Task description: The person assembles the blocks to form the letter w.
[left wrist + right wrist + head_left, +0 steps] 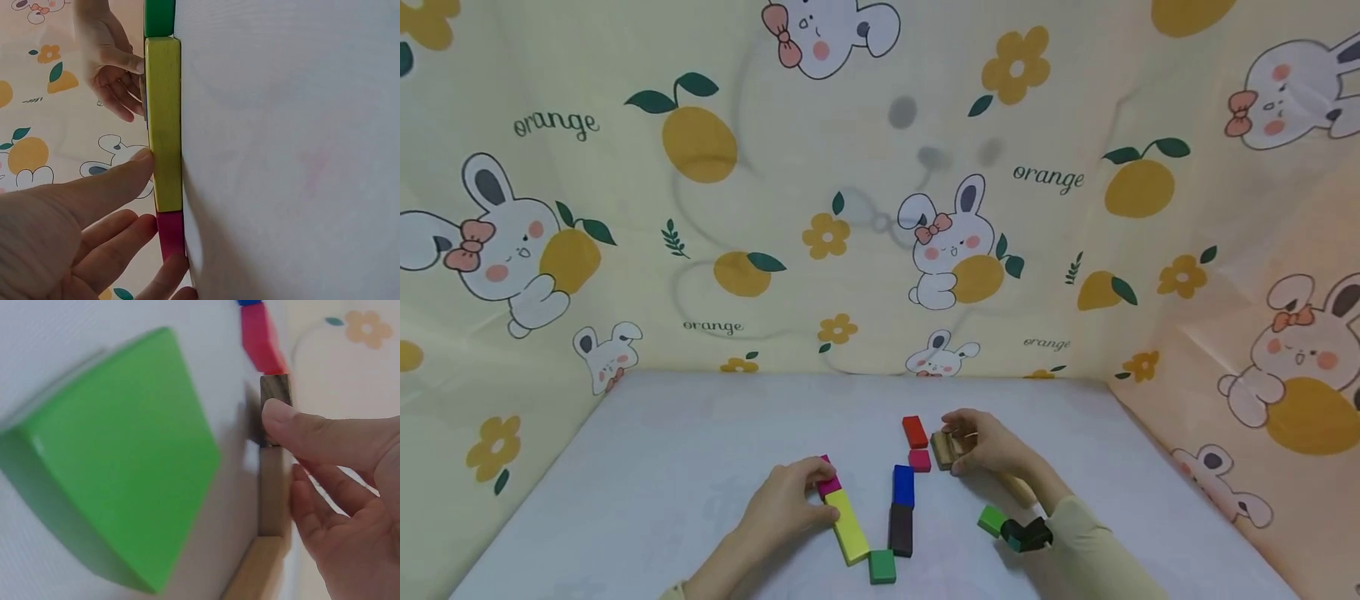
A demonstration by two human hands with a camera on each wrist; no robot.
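At left, my left hand (782, 504) has its fingers round a magenta block (170, 234), its thumb against the side of a yellow block (847, 527). The two blocks lie end to end, and a green block (882, 567) sits by the yellow one's near end. My right hand (988, 442) pinches a dark-grained wooden block (277, 390), thumb on its near face. A paler wooden block (272, 490) adjoins it, partly behind the fingers in the head view. Just left of that hand are a red block (914, 432) and a pink block (919, 460).
Between the hands, a blue block (903, 486) and a dark brown block (901, 530) form a line. Under the right forearm lie a long wooden block (1017, 490) and a bright green block (992, 521). A patterned cloth backdrop (865, 125) rises behind the white table (715, 433).
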